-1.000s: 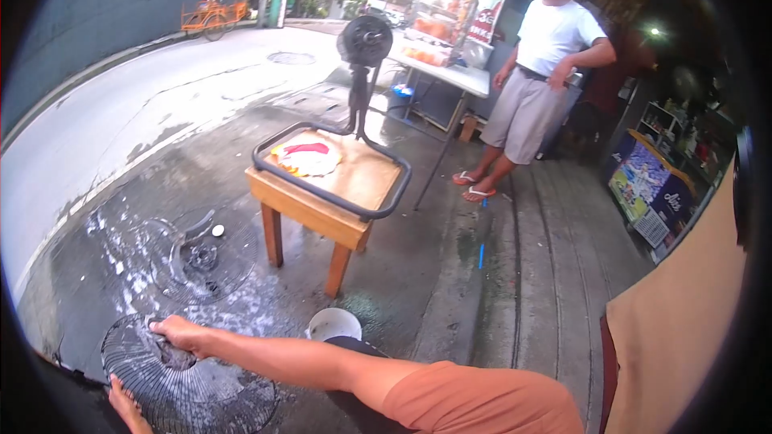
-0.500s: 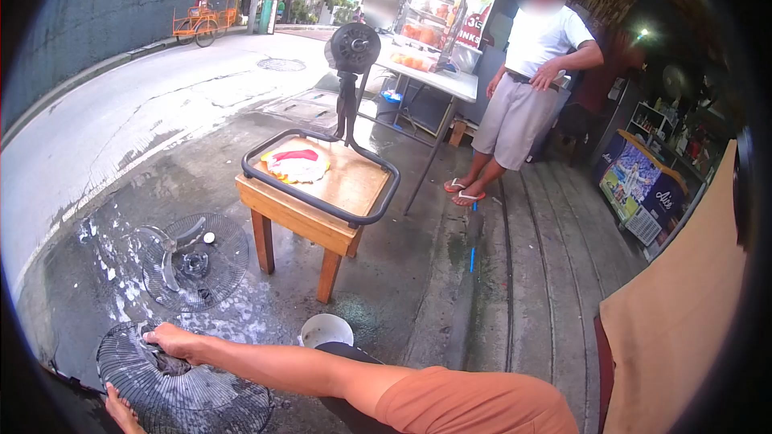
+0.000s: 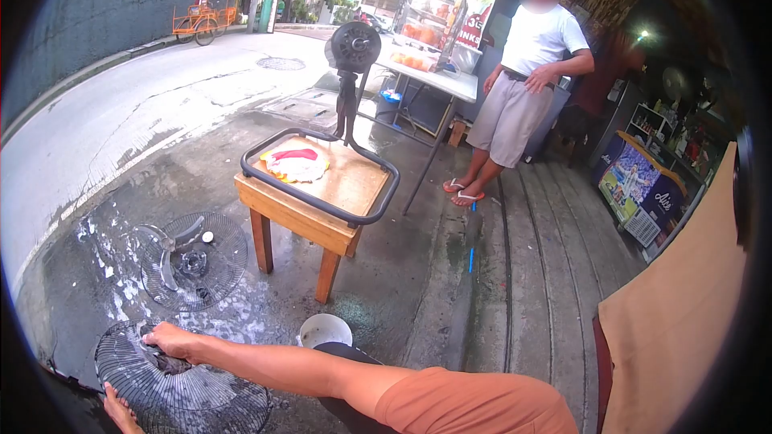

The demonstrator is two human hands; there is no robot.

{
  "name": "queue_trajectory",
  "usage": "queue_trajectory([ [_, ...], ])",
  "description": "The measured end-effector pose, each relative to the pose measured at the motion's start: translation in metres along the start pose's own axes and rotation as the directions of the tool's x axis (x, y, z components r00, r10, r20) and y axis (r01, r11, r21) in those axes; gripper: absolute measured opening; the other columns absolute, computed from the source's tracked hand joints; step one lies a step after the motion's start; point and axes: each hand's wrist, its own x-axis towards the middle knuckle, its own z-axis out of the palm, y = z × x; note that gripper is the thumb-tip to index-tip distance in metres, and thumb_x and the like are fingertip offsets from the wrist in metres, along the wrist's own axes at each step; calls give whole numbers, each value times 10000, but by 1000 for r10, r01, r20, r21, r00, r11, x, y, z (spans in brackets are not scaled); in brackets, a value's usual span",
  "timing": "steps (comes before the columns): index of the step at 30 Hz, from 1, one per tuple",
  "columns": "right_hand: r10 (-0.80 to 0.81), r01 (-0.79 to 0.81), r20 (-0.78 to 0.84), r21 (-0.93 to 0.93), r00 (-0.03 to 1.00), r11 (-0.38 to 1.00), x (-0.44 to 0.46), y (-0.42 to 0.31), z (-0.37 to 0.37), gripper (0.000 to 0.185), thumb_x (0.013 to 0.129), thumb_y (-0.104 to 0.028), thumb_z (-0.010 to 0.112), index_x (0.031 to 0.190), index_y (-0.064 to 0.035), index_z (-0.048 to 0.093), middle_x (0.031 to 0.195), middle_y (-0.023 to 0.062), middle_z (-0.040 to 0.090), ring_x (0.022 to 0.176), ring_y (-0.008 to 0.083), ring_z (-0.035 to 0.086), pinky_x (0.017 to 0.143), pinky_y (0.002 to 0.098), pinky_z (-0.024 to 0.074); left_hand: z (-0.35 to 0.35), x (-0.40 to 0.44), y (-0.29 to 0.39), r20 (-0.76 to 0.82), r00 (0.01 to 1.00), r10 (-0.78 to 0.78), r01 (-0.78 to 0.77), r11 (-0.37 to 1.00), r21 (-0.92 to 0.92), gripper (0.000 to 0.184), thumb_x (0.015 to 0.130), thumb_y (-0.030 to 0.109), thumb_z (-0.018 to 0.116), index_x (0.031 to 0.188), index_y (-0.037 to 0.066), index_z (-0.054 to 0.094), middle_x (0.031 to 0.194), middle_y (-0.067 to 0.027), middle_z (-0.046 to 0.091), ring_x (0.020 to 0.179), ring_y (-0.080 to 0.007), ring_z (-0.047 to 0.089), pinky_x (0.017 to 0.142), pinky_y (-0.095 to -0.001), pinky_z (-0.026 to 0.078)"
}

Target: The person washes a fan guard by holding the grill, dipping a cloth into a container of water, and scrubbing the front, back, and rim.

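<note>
Freezer (image 3: 641,186) way right of fan cover (image 3: 189,398) is marked “Aice”; wet concrete (image 3: 394,281) below, cover's touched by both hands (image 3: 173,341), grip unclear.

The near fan grille (image 3: 197,402) is left of the bucket (image 3: 325,318).

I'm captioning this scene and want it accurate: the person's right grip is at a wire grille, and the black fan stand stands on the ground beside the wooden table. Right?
Not quite: the head view shows the black fan stand resting on top of the wooden table, not on the ground. The right grip is indeed at a wire grille.
</note>
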Motion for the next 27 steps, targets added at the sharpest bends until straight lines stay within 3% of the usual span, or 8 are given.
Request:
queue_trajectory([
  [11,-20,20,17,10,1000,1000,2,3,0,342,981,-262,572,1021,66,661,896,83,677,783,141,598,707,363,470,0,27,-19,4,1000,1,-1,1000,-16,861,826,758,529,1254,16,612,980,-168,608,534,-170,442,456,-310,348],
  [14,-36,32,-64,-61,997,998,15,15,3,332,982,-260,576,1030,56,666,900,83,682,781,141,604,706,356,473,-4,34,-25,27,1000,-6,6,1000,-11,845,828,753,535,1234,17,618,996,-173,606,534,-174,438,458,-307,348],
  [20,41,-51,88,120,995,991,-13,-12,1,357,979,-283,593,1082,49,673,969,92,697,832,161,628,762,352,499,-5,16,-14,26,1000,-16,17,1000,-21,812,826,746,548,1200,30,629,809,-77,537,507,-150,406,443,-302,320],
  [23,68,-149,243,333,968,931,-11,-14,0,499,911,-345,695,1204,52,620,1059,100,680,895,177,629,795,357,514,-3,14,-13,7,1000,-2,3,999,-45,786,820,744,563,1162,40,637,741,-40,480,483,-141,381,425,-298,299],
  [26,73,-74,16,357,997,931,-20,-18,9,720,784,-318,800,1339,46,522,1099,104,647,949,192,626,830,366,515,-6,-127,88,57,998,39,-36,998,-54,442,929,470,626,1001,44,719,778,-64,607,604,-196,537,502,-329,409],
  [27,57,-60,18,286,998,956,-13,-11,9,746,749,-280,801,1349,45,500,1104,114,630,958,196,612,835,364,507,-5,-94,64,46,999,30,-29,999,-24,545,891,559,611,1037,40,691,766,-60,570,559,-178,483,473,-318,370],
])
